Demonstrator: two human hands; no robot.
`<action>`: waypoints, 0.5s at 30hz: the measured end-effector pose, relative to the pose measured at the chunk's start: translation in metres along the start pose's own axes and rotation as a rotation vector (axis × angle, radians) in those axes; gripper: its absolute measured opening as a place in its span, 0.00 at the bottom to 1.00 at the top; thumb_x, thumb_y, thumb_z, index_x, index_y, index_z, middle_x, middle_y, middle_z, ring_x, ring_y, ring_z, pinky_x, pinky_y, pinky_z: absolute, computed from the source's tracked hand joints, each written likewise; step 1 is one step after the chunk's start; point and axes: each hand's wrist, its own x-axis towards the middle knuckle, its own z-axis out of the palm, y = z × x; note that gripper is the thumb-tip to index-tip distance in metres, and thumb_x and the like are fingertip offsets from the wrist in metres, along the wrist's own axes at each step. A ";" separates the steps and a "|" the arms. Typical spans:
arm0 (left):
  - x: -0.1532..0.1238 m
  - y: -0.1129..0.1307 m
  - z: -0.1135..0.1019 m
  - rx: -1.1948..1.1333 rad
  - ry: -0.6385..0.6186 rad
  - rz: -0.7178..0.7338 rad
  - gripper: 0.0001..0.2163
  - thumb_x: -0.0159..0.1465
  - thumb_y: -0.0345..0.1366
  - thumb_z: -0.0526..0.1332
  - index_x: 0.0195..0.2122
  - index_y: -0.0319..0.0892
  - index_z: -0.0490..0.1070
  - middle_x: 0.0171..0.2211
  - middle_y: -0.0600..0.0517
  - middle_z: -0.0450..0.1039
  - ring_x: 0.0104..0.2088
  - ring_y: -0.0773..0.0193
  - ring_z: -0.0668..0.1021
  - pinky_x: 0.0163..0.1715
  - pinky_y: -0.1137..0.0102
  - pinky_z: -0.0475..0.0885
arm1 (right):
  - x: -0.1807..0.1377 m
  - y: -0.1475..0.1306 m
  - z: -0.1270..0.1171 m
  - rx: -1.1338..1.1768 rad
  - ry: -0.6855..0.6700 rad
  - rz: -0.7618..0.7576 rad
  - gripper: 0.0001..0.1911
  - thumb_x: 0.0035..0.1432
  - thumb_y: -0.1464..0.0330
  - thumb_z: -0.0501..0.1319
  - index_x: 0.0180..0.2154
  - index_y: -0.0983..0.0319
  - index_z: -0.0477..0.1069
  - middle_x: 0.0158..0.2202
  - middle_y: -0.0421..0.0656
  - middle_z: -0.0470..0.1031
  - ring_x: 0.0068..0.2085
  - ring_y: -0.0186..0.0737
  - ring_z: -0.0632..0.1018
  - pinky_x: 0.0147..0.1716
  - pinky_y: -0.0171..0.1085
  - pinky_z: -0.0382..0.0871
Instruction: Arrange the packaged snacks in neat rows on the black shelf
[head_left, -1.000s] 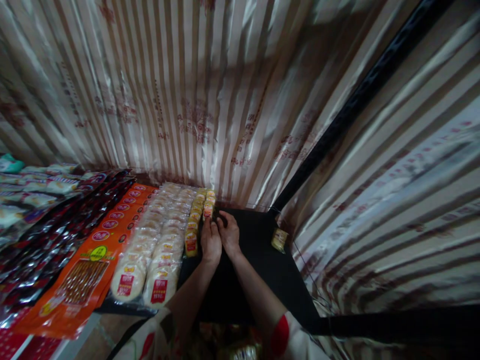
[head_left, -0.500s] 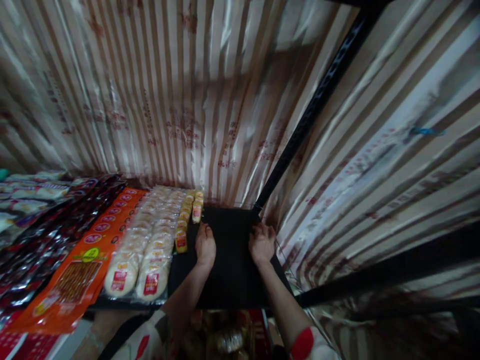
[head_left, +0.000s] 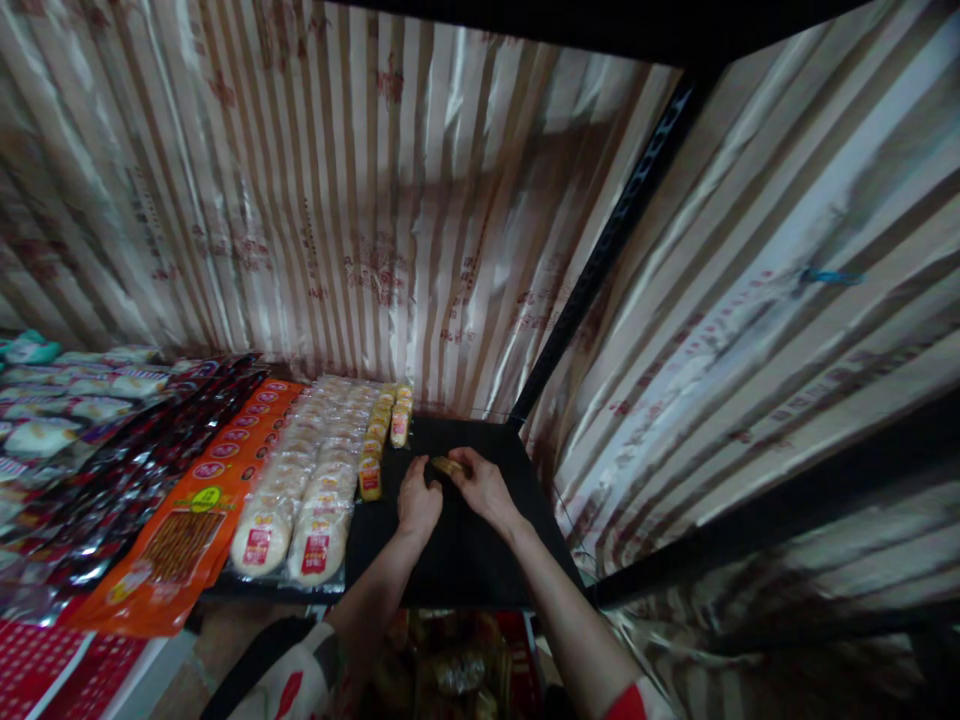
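My right hand (head_left: 484, 487) is closed on a small yellow snack packet (head_left: 448, 466) just above the black shelf (head_left: 465, 545). Right beside it, my left hand (head_left: 418, 503) rests on the shelf with curled fingers, its fingertips near the packet. A short row of the same yellow packets (head_left: 380, 440) runs back toward the wall, just left of my left hand. Further left lie rows of round white cakes in clear wrap (head_left: 311, 480).
Orange sausage packs (head_left: 187, 510) and dark red packs (head_left: 97, 470) cover the shelf to the left. Striped shiny cloth (head_left: 360, 210) lines the back and right sides. A black upright post (head_left: 600, 260) stands at the shelf's back right corner. Packaged goods (head_left: 457, 670) sit below.
My right hand went to the shelf's right edge, took the yellow packet lying there, and has come back toward the left hand with it. The left hand stayed near the packet row.
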 end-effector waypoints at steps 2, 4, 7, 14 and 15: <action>0.000 -0.002 0.001 0.006 0.013 0.036 0.22 0.56 0.25 0.56 0.53 0.38 0.66 0.58 0.44 0.63 0.59 0.60 0.65 0.58 0.69 0.58 | 0.005 -0.003 0.002 0.204 -0.013 0.070 0.12 0.49 0.72 0.57 0.38 0.61 0.71 0.33 0.41 0.77 0.35 0.38 0.78 0.37 0.36 0.71; 0.000 -0.005 0.000 0.012 0.035 0.049 0.19 0.57 0.25 0.57 0.50 0.38 0.68 0.57 0.43 0.65 0.58 0.59 0.66 0.57 0.67 0.59 | 0.010 -0.002 0.005 0.335 -0.015 0.152 0.11 0.48 0.72 0.57 0.36 0.61 0.70 0.30 0.40 0.77 0.32 0.37 0.78 0.33 0.36 0.72; 0.001 -0.010 -0.001 0.014 0.060 0.016 0.14 0.58 0.27 0.57 0.45 0.37 0.70 0.50 0.42 0.71 0.53 0.58 0.72 0.53 0.66 0.64 | 0.013 0.002 0.011 0.475 -0.010 0.217 0.10 0.47 0.69 0.60 0.36 0.62 0.71 0.27 0.39 0.76 0.30 0.36 0.77 0.31 0.35 0.72; 0.005 -0.020 -0.001 0.008 0.122 -0.062 0.08 0.61 0.32 0.56 0.40 0.37 0.70 0.39 0.43 0.76 0.41 0.59 0.77 0.43 0.67 0.70 | 0.001 0.011 0.034 0.668 -0.039 0.228 0.18 0.43 0.61 0.67 0.36 0.62 0.71 0.31 0.42 0.77 0.35 0.39 0.77 0.38 0.38 0.71; 0.005 -0.020 -0.001 0.007 0.131 -0.061 0.08 0.61 0.32 0.56 0.40 0.37 0.70 0.38 0.43 0.76 0.41 0.59 0.77 0.43 0.67 0.70 | 0.000 0.012 0.037 0.655 -0.046 0.224 0.17 0.42 0.62 0.67 0.35 0.62 0.72 0.31 0.42 0.77 0.34 0.39 0.77 0.38 0.38 0.71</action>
